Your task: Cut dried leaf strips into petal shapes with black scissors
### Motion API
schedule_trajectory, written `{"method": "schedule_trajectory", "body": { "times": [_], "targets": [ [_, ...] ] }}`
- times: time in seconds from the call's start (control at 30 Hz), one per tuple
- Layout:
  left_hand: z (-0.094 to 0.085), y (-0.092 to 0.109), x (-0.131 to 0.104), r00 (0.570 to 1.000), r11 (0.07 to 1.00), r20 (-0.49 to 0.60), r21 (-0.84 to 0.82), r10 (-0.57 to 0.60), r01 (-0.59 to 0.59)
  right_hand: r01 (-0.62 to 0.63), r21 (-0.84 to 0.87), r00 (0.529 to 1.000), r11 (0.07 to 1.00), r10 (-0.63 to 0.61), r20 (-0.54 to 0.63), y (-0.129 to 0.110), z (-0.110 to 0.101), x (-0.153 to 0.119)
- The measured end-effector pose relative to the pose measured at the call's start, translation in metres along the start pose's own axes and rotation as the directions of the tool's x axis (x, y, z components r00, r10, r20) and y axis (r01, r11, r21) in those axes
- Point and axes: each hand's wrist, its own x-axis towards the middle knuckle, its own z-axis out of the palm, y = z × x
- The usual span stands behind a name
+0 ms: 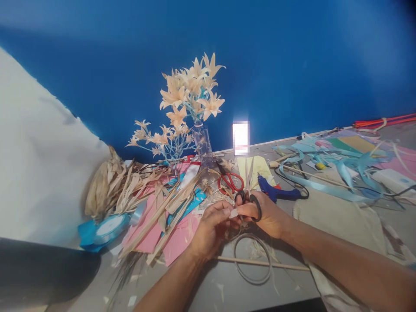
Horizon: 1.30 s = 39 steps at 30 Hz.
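My right hand (268,215) has its fingers through the black handles of a pair of scissors (249,175), whose blades point away from me and stand slightly apart. My left hand (211,223) is closed in a pinch close beside it. A small whitish piece (233,213) sits between the fingertips of both hands, and the left thumb rests on it. Below the hands lies a grey ring (236,260), apparently a tape roll or coil, across a thin stick (289,266). Red-handled scissors (232,182) and a blue glue gun (276,190) lie just beyond.
Pale artificial flowers (191,86) stand in a clear bottle (203,145) by the blue wall. Dried husks (104,186), pink sheets (146,229) and a blue ribbon roll (112,229) crowd the left. Light blue ribbon (344,197), a cloth (341,221) and coloured sheets (354,145) lie right.
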Motion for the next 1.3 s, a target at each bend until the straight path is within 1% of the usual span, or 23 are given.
{"method": "schedule_trajectory", "body": {
  "times": [0.13, 0.2, 0.27, 0.33, 0.4, 0.43, 0.47, 0.53, 0.63, 0.8, 1.07, 1.3],
  "targets": [
    [0.001, 0.002, -0.001, 1.000, 0.996, -0.012, 0.083, -0.018, 0.019, -0.016, -0.132, 0.999, 0.991, 0.010, -0.041, -0.005, -0.002, -0.001],
    [0.001, 0.002, -0.001, 0.999, 0.999, -0.041, 0.045, -0.010, 0.012, 0.005, -0.191, 0.998, 0.982, -0.017, -0.061, -0.005, -0.005, -0.001],
    [0.000, 0.002, 0.000, 0.996, 0.999, -0.089, -0.042, 0.016, -0.020, 0.039, -0.296, 0.996, 0.955, -0.062, -0.071, -0.003, -0.008, -0.002],
    [-0.002, 0.001, 0.002, 0.990, 0.989, -0.135, -0.135, 0.049, -0.067, 0.071, -0.430, 0.995, 0.900, -0.097, -0.039, -0.002, -0.008, -0.003],
    [-0.003, 0.001, 0.003, 0.981, 0.971, -0.179, -0.212, 0.071, -0.109, 0.104, -0.521, 0.995, 0.847, -0.090, 0.053, 0.001, -0.004, -0.004],
    [-0.003, 0.001, 0.004, 0.977, 0.961, -0.202, -0.245, 0.075, -0.125, 0.112, -0.539, 0.993, 0.835, -0.069, 0.099, 0.003, -0.002, -0.005],
    [-0.003, 0.001, 0.004, 0.972, 0.952, -0.224, -0.274, 0.077, -0.138, 0.113, -0.544, 0.990, 0.832, -0.045, 0.137, 0.004, 0.001, -0.006],
    [-0.002, 0.000, 0.004, 0.965, 0.937, -0.250, -0.314, 0.075, -0.154, 0.099, -0.532, 0.985, 0.841, -0.006, 0.174, 0.008, 0.005, -0.007],
    [-0.001, -0.001, 0.004, 0.968, 0.932, -0.245, -0.332, 0.061, -0.143, 0.081, -0.539, 0.985, 0.838, 0.016, 0.172, 0.013, 0.007, -0.008],
    [-0.001, -0.006, 0.004, 0.970, 0.927, -0.233, -0.345, 0.066, -0.146, 0.004, -0.551, 0.981, 0.834, 0.102, 0.162, 0.015, 0.009, -0.008],
    [-0.001, -0.008, 0.004, 0.967, 0.938, -0.250, -0.323, 0.042, -0.124, 0.060, -0.557, 0.978, 0.828, 0.063, 0.199, 0.012, 0.012, -0.009],
    [0.002, -0.005, 0.004, 0.962, 0.938, -0.270, -0.323, 0.037, -0.127, 0.049, -0.543, 0.979, 0.838, 0.067, 0.192, 0.014, 0.011, -0.009]
  ]
}}
